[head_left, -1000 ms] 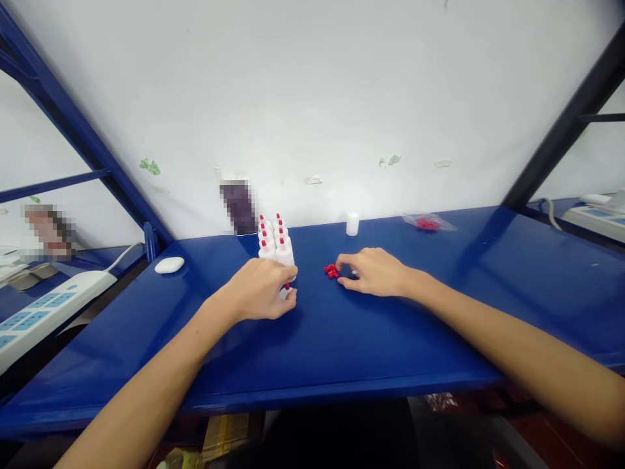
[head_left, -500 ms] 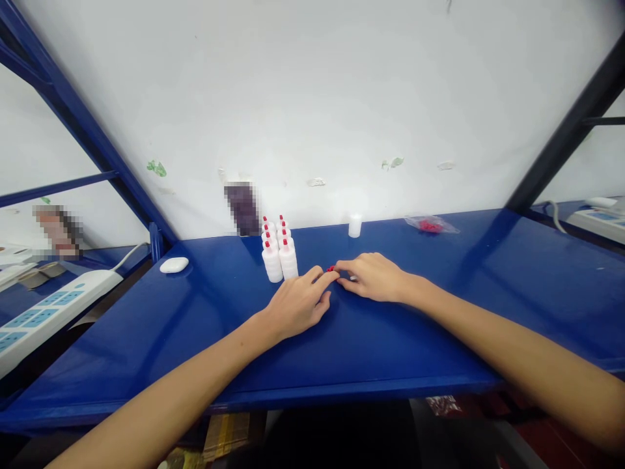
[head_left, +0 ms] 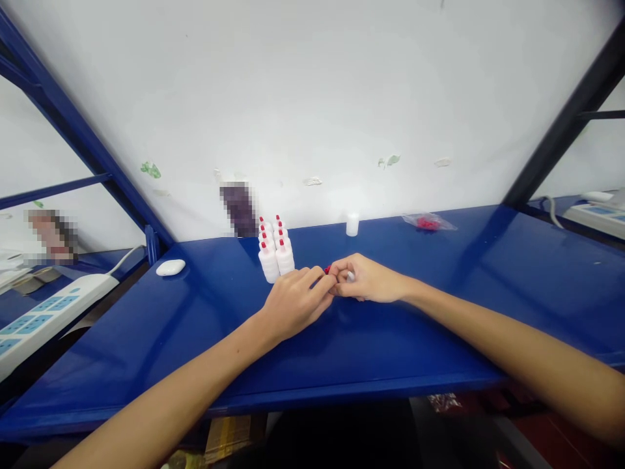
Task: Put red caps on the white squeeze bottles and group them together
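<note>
My left hand point(head_left: 299, 299) and my right hand point(head_left: 367, 279) meet above the blue table, fingertips touching. A small white piece point(head_left: 351, 276), perhaps a nozzle, sticks out between the curled fingers of my right hand. My left fingers are bent together in a pinch, and what they hold is hidden. Just behind the fingertips shows a bit of small red caps point(head_left: 327, 269). To the left, several white squeeze bottles point(head_left: 269, 262) with red-tipped nozzles stand upright in two rows, the nearest partly covered by my left hand.
Against the wall stands a white container point(head_left: 352, 225); right of it lies a clear bag of red caps point(head_left: 428, 223). A white rounded case point(head_left: 170, 268) lies at the table's left. Blue posts point(head_left: 92, 124) and a power strip point(head_left: 46, 319) flank the left side.
My fingers have drawn closer together, with my left thumb now tucked in. The right hand has turned a little, showing more of the white piece. The view has shifted slightly.
</note>
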Demonstrator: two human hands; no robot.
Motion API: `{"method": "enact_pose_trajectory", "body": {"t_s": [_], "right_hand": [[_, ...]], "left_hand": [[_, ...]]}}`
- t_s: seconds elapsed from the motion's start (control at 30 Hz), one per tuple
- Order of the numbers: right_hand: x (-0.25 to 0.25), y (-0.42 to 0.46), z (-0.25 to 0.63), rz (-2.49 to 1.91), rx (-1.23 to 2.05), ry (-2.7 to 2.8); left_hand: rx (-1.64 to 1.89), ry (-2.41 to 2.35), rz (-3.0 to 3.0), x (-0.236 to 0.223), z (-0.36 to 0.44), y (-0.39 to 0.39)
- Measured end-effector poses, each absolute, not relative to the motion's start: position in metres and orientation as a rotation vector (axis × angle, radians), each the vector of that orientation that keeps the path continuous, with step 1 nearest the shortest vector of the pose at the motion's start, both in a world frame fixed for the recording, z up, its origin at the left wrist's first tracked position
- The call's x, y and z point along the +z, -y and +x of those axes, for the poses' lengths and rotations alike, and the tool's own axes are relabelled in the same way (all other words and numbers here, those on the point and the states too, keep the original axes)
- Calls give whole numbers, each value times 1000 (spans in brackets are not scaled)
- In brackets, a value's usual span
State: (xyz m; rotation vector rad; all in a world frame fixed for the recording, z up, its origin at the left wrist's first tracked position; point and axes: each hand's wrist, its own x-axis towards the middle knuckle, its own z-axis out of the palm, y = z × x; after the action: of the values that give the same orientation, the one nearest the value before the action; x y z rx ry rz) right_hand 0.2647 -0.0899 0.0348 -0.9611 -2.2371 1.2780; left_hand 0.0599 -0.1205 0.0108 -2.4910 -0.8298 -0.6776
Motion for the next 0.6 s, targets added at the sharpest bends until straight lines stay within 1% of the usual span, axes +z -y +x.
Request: {"method": "enact_pose_trajectory", "body": {"t_s": [0.07,0.1,0.27,0.37,0.6], "right_hand": [[33,89,265,-920,1328,2233],[31,89,266,-893,1282,2253],[28,90,272,-820,753,2383],[30,94,271,-885,603,2452],[27,95,269,-1046,486,2503]], "left_hand": [[-791,822,-2553,11,62,122],[-872,852,-2595,11,63,122],[-1304,1092,-2780,12,77,120],[-1396,1124,-2867,10,85,118],[-1499,1196,-2871,-2,92,114]]}}
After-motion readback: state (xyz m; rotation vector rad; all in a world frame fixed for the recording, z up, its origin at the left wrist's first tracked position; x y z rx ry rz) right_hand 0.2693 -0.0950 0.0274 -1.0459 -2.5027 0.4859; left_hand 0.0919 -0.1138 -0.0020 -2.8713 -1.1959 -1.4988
